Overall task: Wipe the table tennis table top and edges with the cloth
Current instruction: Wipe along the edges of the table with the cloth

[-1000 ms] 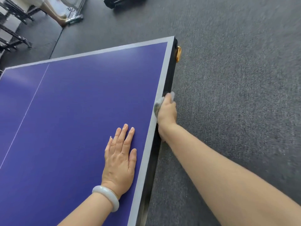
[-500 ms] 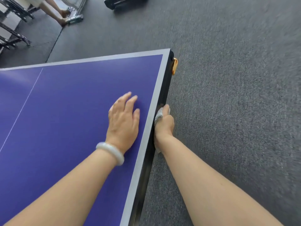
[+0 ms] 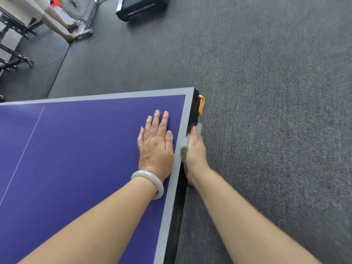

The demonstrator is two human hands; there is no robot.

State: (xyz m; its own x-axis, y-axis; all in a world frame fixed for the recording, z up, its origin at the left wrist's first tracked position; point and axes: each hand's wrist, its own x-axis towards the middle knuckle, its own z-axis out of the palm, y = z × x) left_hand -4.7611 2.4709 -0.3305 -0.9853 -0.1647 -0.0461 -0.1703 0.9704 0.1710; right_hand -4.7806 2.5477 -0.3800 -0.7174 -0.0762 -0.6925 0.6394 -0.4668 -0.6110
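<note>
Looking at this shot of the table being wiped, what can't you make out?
All in the head view:
The cloth: mostly covered by the right hand, and blurred.
The table: cut off by the left and bottom edges.
Its black side under that hand: hidden.
The person at top left: only legs, cut by the top edge.

The bench point(image 3: 76, 149) top is a plain, deep violet-blue, framed by a pale grey border band point(image 3: 187, 111) and crossed by one thin white line point(image 3: 24, 149). The bench's side edge point(image 3: 179, 216) is black, with an orange-yellow clip point(image 3: 201, 104) at its far corner. The cloth point(image 3: 183, 149) against that edge is pale grey, darker towards its near end. A bangle point(image 3: 150, 178) over the bench top is milky white. The carpet point(image 3: 276, 130) beside the bench is dark grey with a fine speckle. Beyond the bench lies a black case point(image 3: 142, 6).
</note>
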